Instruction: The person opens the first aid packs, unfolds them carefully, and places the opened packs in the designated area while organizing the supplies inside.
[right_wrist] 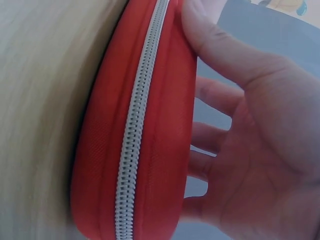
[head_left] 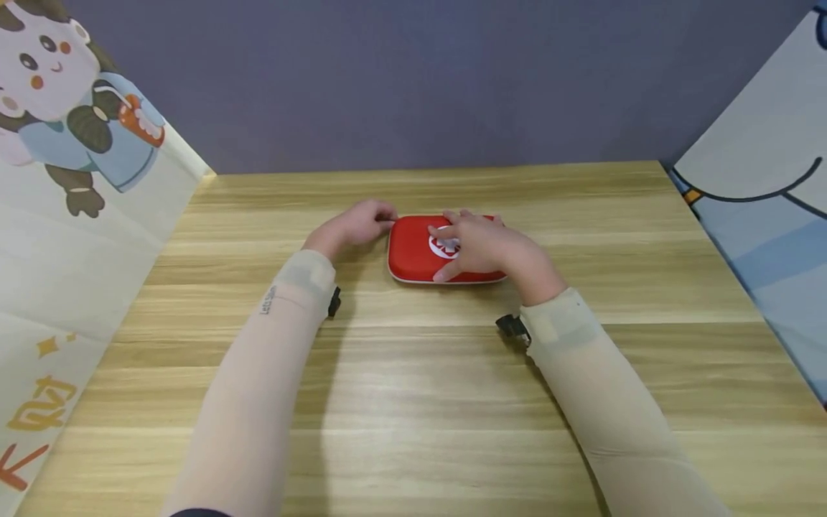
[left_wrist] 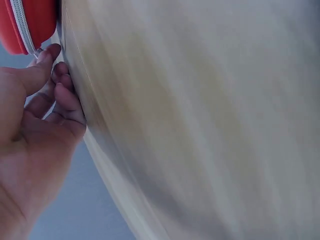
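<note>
A red zip-up case (head_left: 410,251) with a white round emblem lies flat on the wooden table, its lid down. At its left end, my left hand (head_left: 358,226) pinches the small zipper pull (left_wrist: 38,52) between thumb and forefinger, the other fingers curled beneath. My right hand (head_left: 484,244) rests spread over the right part of the lid, thumb toward the near edge and fingertips toward the far edge, covering part of the emblem. Along the near side, the silver-grey zipper (right_wrist: 132,145) shows its teeth meshed in the right wrist view.
The wooden table (head_left: 413,402) runs back to a dark grey-blue wall (head_left: 413,86). Printed cartoon panels stand at the left (head_left: 39,273) and right (head_left: 775,215) sides. Small black wrist cameras sit under both sleeved forearms.
</note>
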A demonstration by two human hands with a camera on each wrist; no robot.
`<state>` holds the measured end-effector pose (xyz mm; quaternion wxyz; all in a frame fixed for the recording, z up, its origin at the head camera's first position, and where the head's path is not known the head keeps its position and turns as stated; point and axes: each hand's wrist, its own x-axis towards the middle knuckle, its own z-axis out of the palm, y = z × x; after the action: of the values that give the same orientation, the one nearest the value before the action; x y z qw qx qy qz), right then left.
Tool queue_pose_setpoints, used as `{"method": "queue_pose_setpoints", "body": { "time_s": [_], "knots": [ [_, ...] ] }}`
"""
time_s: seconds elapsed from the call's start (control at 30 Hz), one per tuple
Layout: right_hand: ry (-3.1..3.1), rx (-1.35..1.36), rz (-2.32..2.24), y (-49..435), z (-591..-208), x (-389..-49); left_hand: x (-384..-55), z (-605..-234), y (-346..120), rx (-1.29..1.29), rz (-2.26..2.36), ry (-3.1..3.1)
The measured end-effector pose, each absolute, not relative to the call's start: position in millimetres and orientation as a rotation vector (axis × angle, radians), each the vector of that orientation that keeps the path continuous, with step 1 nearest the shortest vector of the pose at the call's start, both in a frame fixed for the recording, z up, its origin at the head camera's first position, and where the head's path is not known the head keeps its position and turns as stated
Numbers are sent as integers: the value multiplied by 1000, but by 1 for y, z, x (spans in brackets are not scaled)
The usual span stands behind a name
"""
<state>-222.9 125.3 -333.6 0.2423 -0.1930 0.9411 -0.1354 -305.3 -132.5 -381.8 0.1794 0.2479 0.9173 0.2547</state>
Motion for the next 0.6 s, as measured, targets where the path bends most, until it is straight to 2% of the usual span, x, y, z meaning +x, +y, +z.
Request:
{"method": "queue_pose_setpoints", "body": {
  "time_s": [0.6],
  "knots": [
    [2649, -602, -324, 124, -339, -220, -294, -380, -132, 652, 608, 2690]
  ]
}}
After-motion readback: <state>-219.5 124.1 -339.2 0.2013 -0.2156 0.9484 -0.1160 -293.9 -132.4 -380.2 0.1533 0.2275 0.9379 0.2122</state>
